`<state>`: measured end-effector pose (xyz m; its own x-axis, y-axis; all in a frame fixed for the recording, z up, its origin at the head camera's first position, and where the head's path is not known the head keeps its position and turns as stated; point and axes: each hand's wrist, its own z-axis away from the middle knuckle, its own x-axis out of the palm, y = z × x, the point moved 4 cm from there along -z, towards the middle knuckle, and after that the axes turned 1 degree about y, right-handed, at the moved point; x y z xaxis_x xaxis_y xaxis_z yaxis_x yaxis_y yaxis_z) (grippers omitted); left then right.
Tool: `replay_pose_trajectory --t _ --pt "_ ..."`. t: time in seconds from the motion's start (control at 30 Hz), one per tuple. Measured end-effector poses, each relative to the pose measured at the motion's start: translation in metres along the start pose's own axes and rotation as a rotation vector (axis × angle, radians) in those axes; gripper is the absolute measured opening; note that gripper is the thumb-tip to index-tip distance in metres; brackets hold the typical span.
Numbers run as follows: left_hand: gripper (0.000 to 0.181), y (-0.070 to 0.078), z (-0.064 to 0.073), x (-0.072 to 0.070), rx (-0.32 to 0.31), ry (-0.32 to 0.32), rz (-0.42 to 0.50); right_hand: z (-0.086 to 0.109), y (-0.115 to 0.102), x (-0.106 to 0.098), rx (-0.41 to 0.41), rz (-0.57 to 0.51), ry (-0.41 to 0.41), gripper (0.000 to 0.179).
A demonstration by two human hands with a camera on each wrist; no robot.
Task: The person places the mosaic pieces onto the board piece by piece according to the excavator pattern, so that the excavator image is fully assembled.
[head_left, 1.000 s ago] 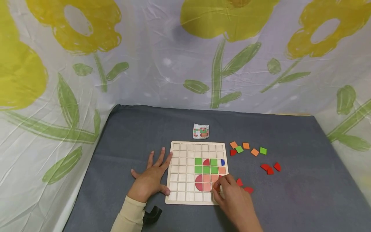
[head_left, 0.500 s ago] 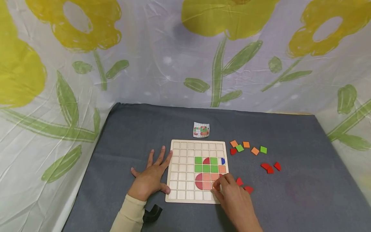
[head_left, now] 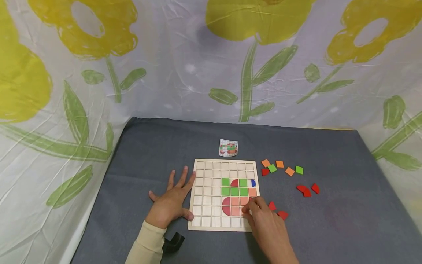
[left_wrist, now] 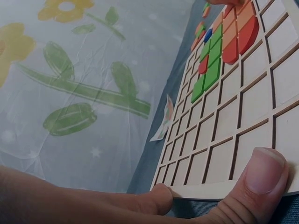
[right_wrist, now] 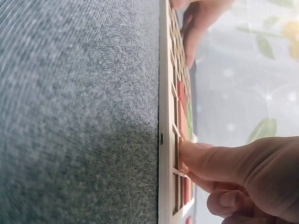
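Observation:
A square wooden grid board point(head_left: 211, 222) lies on the table, partly filled with coloured tiles. Green squares point(head_left: 225, 191), pink-orange squares point(head_left: 235, 211) and red rounded pieces point(head_left: 226, 206) sit in its right half, with a small blue half-round piece point(head_left: 253, 183) near the right edge. My left hand point(head_left: 171, 205) rests spread at the left edge, thumb and a fingertip touching the rim. Over the lower right cells, my right hand point(head_left: 268, 222) pinches an orange square tile point(right_wrist: 182, 159) between thumb and forefinger, low in a cell. The fingers hide most of that tile.
A small printed card point(head_left: 228, 148) with a coloured grid pattern lies beyond the board. Loose orange tiles point(head_left: 279, 164), green tiles point(head_left: 299, 170) and red tiles point(head_left: 315, 188) are scattered on the right. A black object point(head_left: 173, 243) lies by the left wrist.
The right fingertips shift very slightly at the same cell, and less of the orange tile shows beside them. The left hand stays put.

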<state>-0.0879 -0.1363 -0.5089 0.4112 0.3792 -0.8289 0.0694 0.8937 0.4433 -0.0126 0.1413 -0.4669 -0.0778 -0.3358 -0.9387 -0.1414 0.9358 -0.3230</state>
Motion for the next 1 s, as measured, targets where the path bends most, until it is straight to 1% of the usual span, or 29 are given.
replay_pose_trajectory --t 0.07,0.13,0.3,0.4,0.47,0.53,0.63,0.7,0.77,0.87,0.93,1.0 --pt "0.149 -0.005 -0.003 0.004 0.002 0.004 0.007 0.0 0.0 0.0 -0.002 -0.001 0.0 0.023" --pt "0.149 -0.005 -0.003 0.004 0.011 0.015 0.001 0.0 0.001 0.0 0.001 -0.003 -0.001 0.024" --pt "0.15 0.001 0.001 0.001 0.01 0.019 -0.018 0.0 0.002 0.0 0.002 -0.01 -0.001 0.024" --pt "0.15 -0.002 -0.001 0.004 0.0 0.005 -0.01 0.0 0.004 0.0 -0.002 -0.029 -0.008 0.024" --pt "0.151 -0.008 -0.004 0.008 0.002 0.008 0.001 -0.001 0.006 -0.002 0.009 -0.057 -0.021 0.023" --pt "0.15 -0.008 -0.004 0.008 0.001 0.002 0.005 -0.002 0.011 -0.006 0.032 -0.078 -0.034 0.022" --pt "0.149 -0.002 0.0 0.003 0.0 0.007 -0.01 -0.003 0.024 -0.013 0.086 -0.082 -0.052 0.023" --pt "0.148 0.004 0.005 -0.003 -0.007 0.0 -0.019 -0.003 0.037 -0.017 0.118 -0.065 -0.055 0.023" --pt "0.147 0.006 0.006 -0.005 0.0 0.013 -0.036 -0.001 0.051 -0.021 0.153 -0.05 -0.063 0.023" --pt "0.147 0.008 0.007 -0.007 0.01 0.018 -0.034 0.004 0.073 -0.028 0.188 -0.038 -0.073 0.025" --pt "0.148 0.005 0.005 -0.005 0.015 0.02 -0.021 0.008 0.085 -0.031 0.207 -0.031 -0.086 0.024" --pt "0.147 0.006 0.006 -0.006 0.007 0.008 -0.014 0.011 0.094 -0.033 0.213 -0.029 -0.102 0.025"
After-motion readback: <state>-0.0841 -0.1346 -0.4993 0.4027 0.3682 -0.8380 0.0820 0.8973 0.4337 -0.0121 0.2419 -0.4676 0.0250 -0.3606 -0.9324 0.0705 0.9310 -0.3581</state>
